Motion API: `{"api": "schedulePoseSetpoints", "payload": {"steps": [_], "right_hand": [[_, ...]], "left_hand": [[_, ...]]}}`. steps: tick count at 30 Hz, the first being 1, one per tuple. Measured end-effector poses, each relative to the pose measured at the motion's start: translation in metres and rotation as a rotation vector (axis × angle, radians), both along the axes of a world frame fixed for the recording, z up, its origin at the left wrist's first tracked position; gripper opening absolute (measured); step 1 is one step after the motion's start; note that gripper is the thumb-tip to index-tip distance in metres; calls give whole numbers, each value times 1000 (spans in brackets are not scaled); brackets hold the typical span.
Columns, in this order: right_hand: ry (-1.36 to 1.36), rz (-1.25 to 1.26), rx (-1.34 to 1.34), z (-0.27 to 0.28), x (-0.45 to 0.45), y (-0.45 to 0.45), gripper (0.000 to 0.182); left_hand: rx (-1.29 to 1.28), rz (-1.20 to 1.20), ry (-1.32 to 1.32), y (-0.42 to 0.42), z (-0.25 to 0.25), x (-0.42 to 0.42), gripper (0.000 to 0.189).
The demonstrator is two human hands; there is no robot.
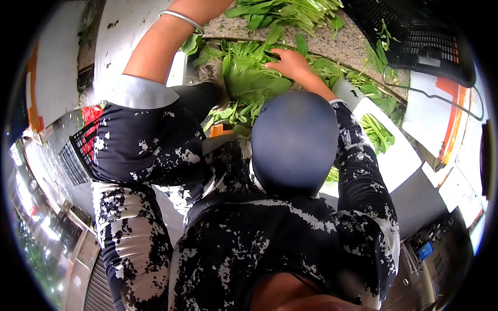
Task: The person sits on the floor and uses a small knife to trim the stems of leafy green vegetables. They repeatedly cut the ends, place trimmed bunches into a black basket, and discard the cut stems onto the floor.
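My right hand (pixel 290 64) reaches over a heap of loose leafy greens (pixel 253 76). Between its thumb and fingers is a thin dark object (pixel 275 56), too small to name. My left forearm, with a silver bangle (pixel 181 17) at the wrist, stretches to the top edge of the view. Only the start of my left hand (pixel 208 7) shows; its fingers are cut off by the frame. Just beyond lies a thick bunch of long-stemmed greens (pixel 291 13) on a speckled stone slab (pixel 328 37). A blurred dark blue rounded thing (pixel 295 144) hides part of the middle.
At the upper right stands a black plastic crate (pixel 432 44) with a wire loop (pixel 447 99). Pale cut stems (pixel 377 132) lie on a white surface (pixel 402 153) beside my right arm. A shoe (pixel 212 72) touches the heap. Left is a dark slatted basket (pixel 74 159).
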State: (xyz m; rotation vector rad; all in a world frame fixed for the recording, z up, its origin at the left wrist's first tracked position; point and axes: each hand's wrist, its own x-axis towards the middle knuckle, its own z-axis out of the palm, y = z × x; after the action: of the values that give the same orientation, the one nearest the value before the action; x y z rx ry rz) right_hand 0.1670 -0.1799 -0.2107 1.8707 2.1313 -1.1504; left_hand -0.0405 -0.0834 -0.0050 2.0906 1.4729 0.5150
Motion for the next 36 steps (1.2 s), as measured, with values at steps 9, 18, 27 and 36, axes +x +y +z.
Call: {"api": "schedulePoseSetpoints", "payload": {"steps": [9, 18, 27, 36], "right_hand": [[70, 574, 328, -92, -67, 12, 41], [509, -38, 42, -36, -31, 16, 26], [1433, -750, -282, 110, 2, 1, 19], [1517, -742, -193, 156, -7, -1, 17]], "left_hand": [[-147, 129, -121, -2, 2, -5, 29], [-158, 93, 21, 0, 9, -9, 28], [-508, -47, -243, 3, -14, -4, 26], [-790, -204, -674, -10, 6, 22, 25]]}}
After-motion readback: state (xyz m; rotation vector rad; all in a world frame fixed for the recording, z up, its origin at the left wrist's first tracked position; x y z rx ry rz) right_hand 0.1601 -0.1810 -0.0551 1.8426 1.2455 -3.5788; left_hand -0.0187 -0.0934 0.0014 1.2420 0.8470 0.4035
